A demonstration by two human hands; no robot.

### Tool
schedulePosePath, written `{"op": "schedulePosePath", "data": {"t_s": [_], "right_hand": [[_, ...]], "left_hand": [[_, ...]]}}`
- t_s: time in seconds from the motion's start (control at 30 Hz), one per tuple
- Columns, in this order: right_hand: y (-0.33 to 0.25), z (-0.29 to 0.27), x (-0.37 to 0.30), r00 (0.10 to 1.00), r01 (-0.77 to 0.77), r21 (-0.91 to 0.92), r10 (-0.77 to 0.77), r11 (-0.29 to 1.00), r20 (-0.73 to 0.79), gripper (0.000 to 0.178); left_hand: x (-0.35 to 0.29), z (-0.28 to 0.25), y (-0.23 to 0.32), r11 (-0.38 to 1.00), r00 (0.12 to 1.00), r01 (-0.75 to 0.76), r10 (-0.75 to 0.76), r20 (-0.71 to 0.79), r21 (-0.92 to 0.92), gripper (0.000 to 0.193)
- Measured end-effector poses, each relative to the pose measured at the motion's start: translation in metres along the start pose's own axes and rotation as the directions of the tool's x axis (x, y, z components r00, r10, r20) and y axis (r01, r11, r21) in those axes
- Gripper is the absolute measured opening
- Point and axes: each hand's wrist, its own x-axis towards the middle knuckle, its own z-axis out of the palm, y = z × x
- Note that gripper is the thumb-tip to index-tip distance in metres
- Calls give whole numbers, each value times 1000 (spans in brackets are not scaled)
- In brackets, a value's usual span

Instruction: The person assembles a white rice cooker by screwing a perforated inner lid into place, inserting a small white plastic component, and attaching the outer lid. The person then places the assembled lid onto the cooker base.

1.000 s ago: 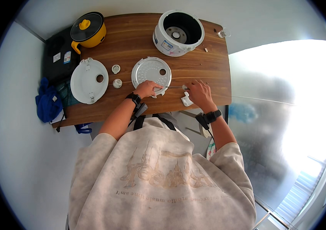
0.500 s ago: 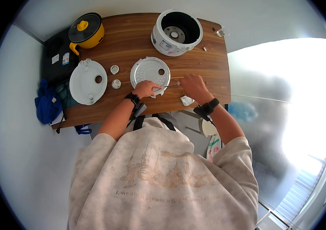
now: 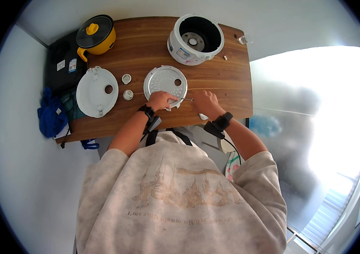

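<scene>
A round white lid panel (image 3: 163, 80) with a dimpled silver face and one dark round hole lies on the table. My left hand (image 3: 160, 100) grips its near edge, index finger stretched across the surface. From the right, my right hand (image 3: 206, 104) is closed around a screwdriver (image 3: 186, 99), whose thin shaft points left at the panel's near right edge. The handle is mostly hidden in my fist, and what the tip touches is too small to make out. Below that hand a small white piece (image 3: 203, 116) shows in part.
A white oval cover (image 3: 97, 95) lies left, beside two small white round caps (image 3: 126, 78). Farther back stand a white cooker body (image 3: 188, 57) and a yellow pot (image 3: 103, 42) with a dark lid. A small clear cup (image 3: 244, 39) sits at the table's far right corner.
My right hand has shifted slightly left and down with the screwdriver, covering more of the small white piece. My left hand stays on the panel.
</scene>
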Motion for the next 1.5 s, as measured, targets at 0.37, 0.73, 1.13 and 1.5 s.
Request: {"op": "schedulePosePath", "data": {"t_s": [0.37,0.73,1.13,1.5], "right_hand": [[3,-9,13,962,-217,70,202,974,182,28],[-12,-8,5,974,-170,47,160,984,163,29],[-10,5,-3,991,-91,-18,93,996,97,17],[-3,-7,-17,985,-171,64,168,983,47,22]], "left_hand": [[13,-8,-7,996,997,-78,79,-13,52,42],[51,-57,-30,948,901,9,131,-414,318,37],[30,-64,-11,833,968,210,-101,-232,512,51],[8,-57,3,846,957,281,-216,-192,454,33]]}}
